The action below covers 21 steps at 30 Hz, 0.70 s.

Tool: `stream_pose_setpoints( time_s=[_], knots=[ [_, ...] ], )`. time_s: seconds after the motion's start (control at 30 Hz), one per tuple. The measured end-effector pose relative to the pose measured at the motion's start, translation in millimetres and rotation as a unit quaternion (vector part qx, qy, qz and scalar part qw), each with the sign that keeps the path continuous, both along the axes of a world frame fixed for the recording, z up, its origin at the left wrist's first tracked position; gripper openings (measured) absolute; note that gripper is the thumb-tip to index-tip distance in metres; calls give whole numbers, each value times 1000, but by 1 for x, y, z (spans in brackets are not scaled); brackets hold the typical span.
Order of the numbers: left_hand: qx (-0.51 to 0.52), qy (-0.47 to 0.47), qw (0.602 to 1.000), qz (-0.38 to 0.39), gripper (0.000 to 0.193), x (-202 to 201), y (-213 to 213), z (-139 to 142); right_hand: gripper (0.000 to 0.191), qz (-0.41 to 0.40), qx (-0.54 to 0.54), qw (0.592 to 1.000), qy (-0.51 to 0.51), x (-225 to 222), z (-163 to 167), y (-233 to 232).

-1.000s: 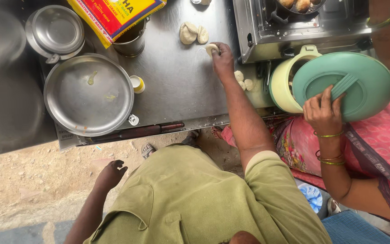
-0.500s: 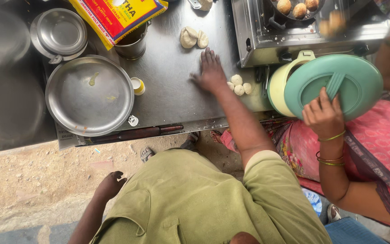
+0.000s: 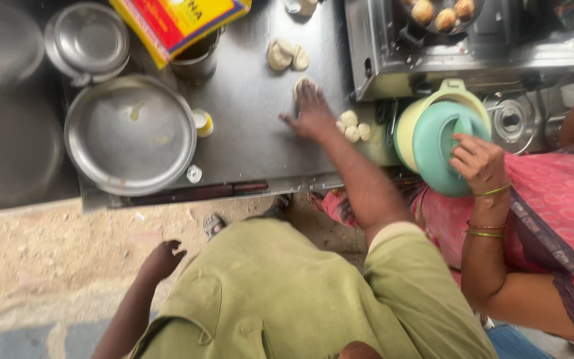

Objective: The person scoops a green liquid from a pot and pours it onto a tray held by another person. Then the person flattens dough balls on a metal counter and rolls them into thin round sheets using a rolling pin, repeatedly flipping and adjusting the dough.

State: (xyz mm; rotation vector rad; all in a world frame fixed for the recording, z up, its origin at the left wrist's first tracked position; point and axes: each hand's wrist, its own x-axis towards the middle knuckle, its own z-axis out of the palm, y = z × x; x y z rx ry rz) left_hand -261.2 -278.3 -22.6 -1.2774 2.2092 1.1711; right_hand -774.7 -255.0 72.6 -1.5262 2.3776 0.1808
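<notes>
One pale flattened dough piece (image 3: 302,83) now lies under my right hand (image 3: 313,112) on the steel counter (image 3: 247,126); I see the fingers spread flat, pressing rather than pinching as before. My left hand (image 3: 162,260) hangs loosely open, holding nothing.

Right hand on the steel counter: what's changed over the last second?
The right hand went from pinching a dough piece to lying flat, pressing it on the counter. A co-worker's hand tilted the green lid more upright over its container. The left hand stayed hanging; steel pans unmoved.
</notes>
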Motion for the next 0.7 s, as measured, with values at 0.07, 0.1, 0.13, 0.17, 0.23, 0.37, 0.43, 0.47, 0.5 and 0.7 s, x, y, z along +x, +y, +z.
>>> stream_pose_setpoints(
  time_s=[0.07,0.1,0.13,0.17,0.23,0.37,0.43,0.47,0.5,0.7],
  knots=[
    [12,-11,1000,-3,51,2,2,3,94,32,-65,997,4,-15,8,-4],
    [8,-18,1000,-12,51,5,5,1,77,-36,-118,992,-31,-20,11,-4],
    [4,-25,1000,-17,50,6,6,1,63,-100,-170,978,-68,-25,16,-6],
    [10,-23,1000,-17,51,7,8,1,52,-162,-217,957,-108,-26,19,-5],
    [26,-29,999,-22,52,12,11,2,37,-269,-274,908,-168,-25,25,-6],
    [39,-51,998,-23,53,15,17,2,33,-253,-430,778,-383,-16,27,-8],
    [45,-51,997,-30,52,18,20,1,39,-290,-366,820,-331,-14,25,-8],
    [47,-50,997,-26,53,17,20,1,42,-306,-333,838,-305,-15,23,-8],
    [48,-50,997,-25,53,18,20,0,39,-272,-360,866,-213,-15,21,-7],
    [27,-24,999,-11,51,18,17,0,62,-91,-265,960,11,-11,11,6]
  ],
)
